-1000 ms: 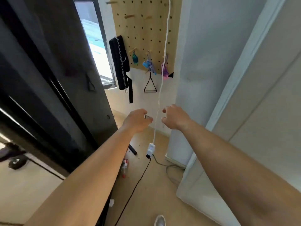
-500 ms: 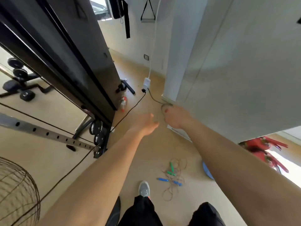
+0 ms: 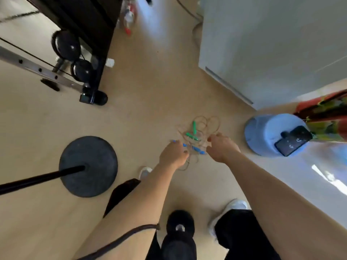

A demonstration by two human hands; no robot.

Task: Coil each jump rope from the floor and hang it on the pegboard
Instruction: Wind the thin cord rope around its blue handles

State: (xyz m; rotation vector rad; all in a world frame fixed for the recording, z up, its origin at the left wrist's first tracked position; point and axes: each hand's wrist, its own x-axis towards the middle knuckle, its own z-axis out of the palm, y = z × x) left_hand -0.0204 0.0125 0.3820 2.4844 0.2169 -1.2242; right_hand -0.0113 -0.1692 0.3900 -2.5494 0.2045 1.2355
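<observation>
Head view — left hand [image 3: 173, 155] and right hand [image 3: 221, 148] over thin, tangled jump ropes [image 3: 194, 127], grips unclear.

The left grip [image 3: 173, 156] and the right grip [image 3: 222, 149] hang side by side, low over a tangle of jump ropes [image 3: 195, 137] on the floor [image 3: 150, 109]. Thin pale cords loop out beyond the right grip's fingertips. A pair of green handles [image 3: 194, 127] lies just past the gap between the two grips. Blue handles [image 3: 199, 150] lie in that gap, one partly hidden behind the left grip. Both grips curl their fingers down towards the cords, but blur hides whether either has hold. Out beyond the right grip stands a blue round tub [image 3: 261, 132] with a dark phone [image 3: 292, 141] on top. Well out from the left grip sits a black disc base [image 3: 90, 147] carrying a pole.
</observation>
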